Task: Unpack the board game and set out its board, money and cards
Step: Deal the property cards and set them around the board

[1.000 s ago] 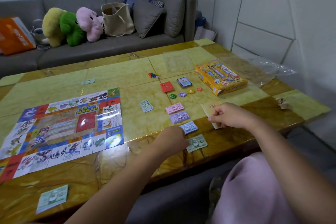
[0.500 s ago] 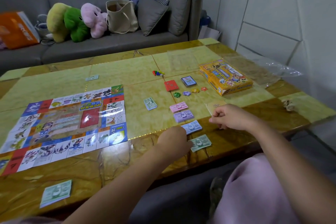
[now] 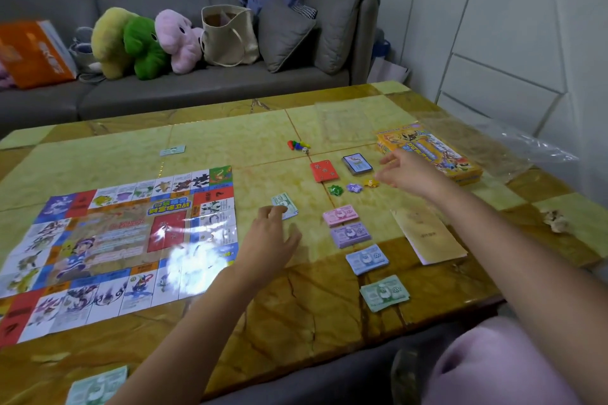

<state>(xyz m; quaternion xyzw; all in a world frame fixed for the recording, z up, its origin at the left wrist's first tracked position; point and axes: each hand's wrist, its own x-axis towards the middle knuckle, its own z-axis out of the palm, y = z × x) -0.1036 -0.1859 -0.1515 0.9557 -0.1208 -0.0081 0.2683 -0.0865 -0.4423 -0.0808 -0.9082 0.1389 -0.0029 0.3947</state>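
The colourful game board point(image 3: 125, 246) lies flat on the left of the table. Money stacks sit in a row: pink point(image 3: 340, 214), purple point(image 3: 350, 233), blue point(image 3: 367, 258), green point(image 3: 385, 292). A small green stack point(image 3: 284, 204) lies near the board, and my left hand point(image 3: 271, 240) hovers open right beside it. My right hand point(image 3: 406, 174) reaches forward, open, just in front of the yellow game box point(image 3: 427, 151). Red cards point(image 3: 324, 170) and a dark card deck point(image 3: 357, 164) lie left of that hand. A yellow leaflet point(image 3: 427, 237) lies under my right forearm.
Small star tokens point(image 3: 353, 188), coloured pawns point(image 3: 297, 144) and a die sit mid-table. More green notes lie at the near-left edge point(image 3: 97, 386) and far left point(image 3: 172, 150). Clear plastic wrap point(image 3: 513, 148) lies at right, with a crumpled scrap point(image 3: 556, 222). A sofa stands behind.
My left hand left the blue and green stacks and moved up-left to the small green stack. My right hand lifted off the leaflet and reached forward towards the box.
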